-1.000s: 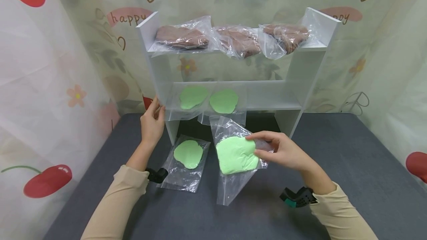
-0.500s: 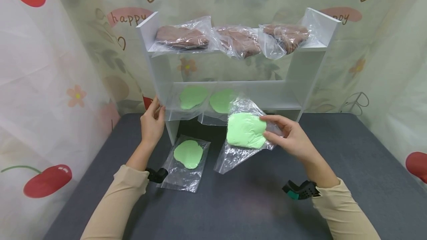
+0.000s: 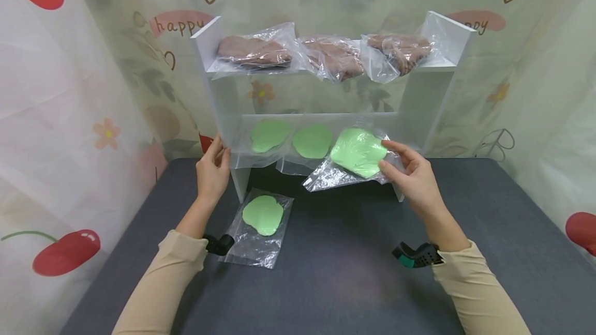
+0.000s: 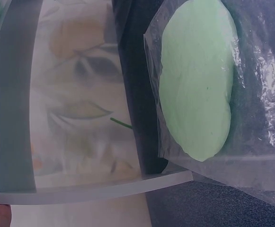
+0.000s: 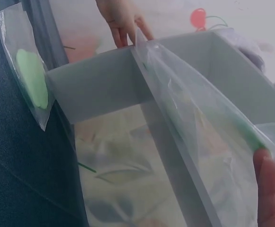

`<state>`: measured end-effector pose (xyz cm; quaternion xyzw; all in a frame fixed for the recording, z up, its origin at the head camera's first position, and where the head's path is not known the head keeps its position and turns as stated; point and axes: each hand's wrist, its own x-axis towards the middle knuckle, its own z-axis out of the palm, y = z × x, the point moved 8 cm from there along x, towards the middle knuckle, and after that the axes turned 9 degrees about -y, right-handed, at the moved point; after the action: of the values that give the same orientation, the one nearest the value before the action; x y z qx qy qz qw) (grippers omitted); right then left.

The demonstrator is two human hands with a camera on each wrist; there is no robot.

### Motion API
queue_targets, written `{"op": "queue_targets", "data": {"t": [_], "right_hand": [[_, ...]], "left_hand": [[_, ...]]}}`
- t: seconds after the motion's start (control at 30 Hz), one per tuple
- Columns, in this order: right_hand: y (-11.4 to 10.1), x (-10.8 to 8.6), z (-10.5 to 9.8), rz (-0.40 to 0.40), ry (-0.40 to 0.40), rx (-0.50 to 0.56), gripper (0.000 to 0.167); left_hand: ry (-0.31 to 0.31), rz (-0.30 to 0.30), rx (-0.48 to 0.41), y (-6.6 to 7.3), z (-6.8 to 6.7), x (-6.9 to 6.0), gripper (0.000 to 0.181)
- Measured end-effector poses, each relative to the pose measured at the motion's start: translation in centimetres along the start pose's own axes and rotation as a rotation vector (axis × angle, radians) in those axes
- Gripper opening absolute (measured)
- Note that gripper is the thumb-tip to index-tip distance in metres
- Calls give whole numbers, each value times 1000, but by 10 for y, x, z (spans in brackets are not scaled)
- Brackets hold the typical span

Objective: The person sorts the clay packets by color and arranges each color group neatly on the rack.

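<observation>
My right hand (image 3: 416, 177) pinches a clear plastic bag (image 3: 326, 176) at its right edge, thumb and forefinger apart along it. A flat light-green slab (image 3: 358, 152) lies inside the bag, which is in front of the middle shelf (image 3: 396, 123) at its right part. In the right wrist view the bag stands tilted over the shelf board (image 5: 175, 161), and fingers (image 5: 267, 184) hold it. My left hand (image 3: 212, 174) touches the left side panel (image 3: 223, 97) of the white rack from outside, its fingers fairly straight.
Two bagged green slabs (image 3: 312, 141) lie on the middle shelf, left and centre. Another green slab (image 3: 263, 215) in a bag lies on the dark table (image 3: 344, 273) below. Several bags of brown pieces (image 3: 253, 50) sit on the top shelf. A patterned curtain (image 3: 112, 40) hangs behind.
My right hand has carried the bagged green slab up and to the right, from low before the rack to the middle shelf's height. My left hand has stayed at the side panel.
</observation>
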<state>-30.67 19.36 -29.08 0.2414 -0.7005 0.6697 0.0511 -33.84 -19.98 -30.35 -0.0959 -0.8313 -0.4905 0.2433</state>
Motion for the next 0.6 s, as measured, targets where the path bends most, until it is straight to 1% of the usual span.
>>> {"op": "queue_targets", "data": {"t": [0.2,0.4,0.5,0.6], "right_hand": [[2,4,-4,10,116,23,42],[11,12,-6,66,207,60,46],[16,15,-3,103,212,57,50],[21,18,1,135,175,40,54]], "left_hand": [[-7,2,-6,0,0,0,50],[-3,5,0,0,0,0,49],[-1,5,6,-1,0,0,50],[-1,3,5,-1,0,0,49]]}}
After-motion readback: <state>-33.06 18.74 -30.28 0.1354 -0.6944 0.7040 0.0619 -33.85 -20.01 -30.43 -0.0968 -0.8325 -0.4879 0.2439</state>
